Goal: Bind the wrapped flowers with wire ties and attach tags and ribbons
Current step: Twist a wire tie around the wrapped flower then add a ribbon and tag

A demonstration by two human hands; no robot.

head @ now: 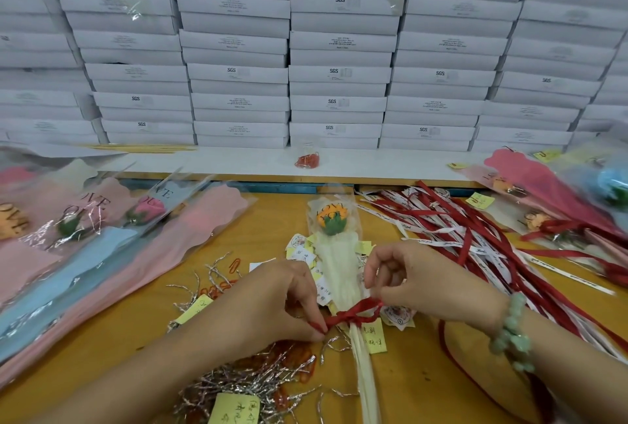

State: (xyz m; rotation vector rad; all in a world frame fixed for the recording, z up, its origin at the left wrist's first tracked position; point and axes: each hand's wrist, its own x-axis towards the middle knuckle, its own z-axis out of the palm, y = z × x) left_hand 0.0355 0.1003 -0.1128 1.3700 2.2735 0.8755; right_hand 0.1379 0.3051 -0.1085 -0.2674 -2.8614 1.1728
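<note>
A wrapped orange flower [331,219] in a clear and cream sleeve lies lengthwise at the middle of the wooden table [112,349]. A red ribbon [353,313] is knotted round its narrow stem part. My left hand [289,301] pinches the ribbon's left end beside the stem. My right hand [407,281] pinches the ribbon's right side at the knot; a green bead bracelet is on that wrist. A yellow tag [373,337] lies just below the knot beside the stem.
Silver wire ties [251,386] and orange clips lie in a heap near me. Red and white ribbons [475,236] spread at the right. Wrapped flowers [102,230] lie at the left, more at the far right [543,192]. White boxes [339,50] are stacked behind.
</note>
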